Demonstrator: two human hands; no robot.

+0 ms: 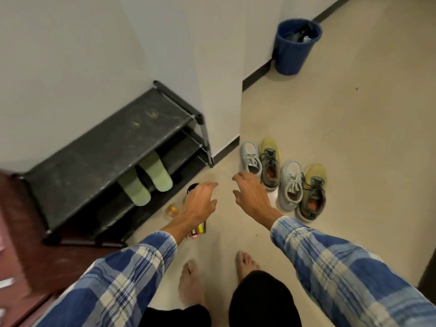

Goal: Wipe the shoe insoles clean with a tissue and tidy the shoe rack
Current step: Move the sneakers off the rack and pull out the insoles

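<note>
A person in blue-and-white plaid sleeves stands on bare feet on a beige tiled floor, with both arms stretched forward and down. The left hand hangs above the floor with its fingers straight and loosely spread, holding nothing. The right hand is spread and empty too. Its fingertips overlap the heel of the leftmost shoe, though whether they touch it cannot be told.

The black three-tier shoe rack stands against the white wall on the left, its top shelf smeared with dust. A pair of pale green slippers lies on the middle tier, with their ends poking out over the front edge.

Just right of the rack, four shoes stand in a row on the floor. They alternate between two pale blue-white lace-up sneakers and two yellow-and-grey lace-up sneakers (orange insoles show inside the yellow pair).

Below the left hand, small things sit on the floor by the rack's foot: a dark round-topped container, a small amber bottle and some bright-coloured bits half hidden by the wrist.

A blue plastic wastebin holding dark rubbish stands by the far wall, well apart from the shoes.
</note>
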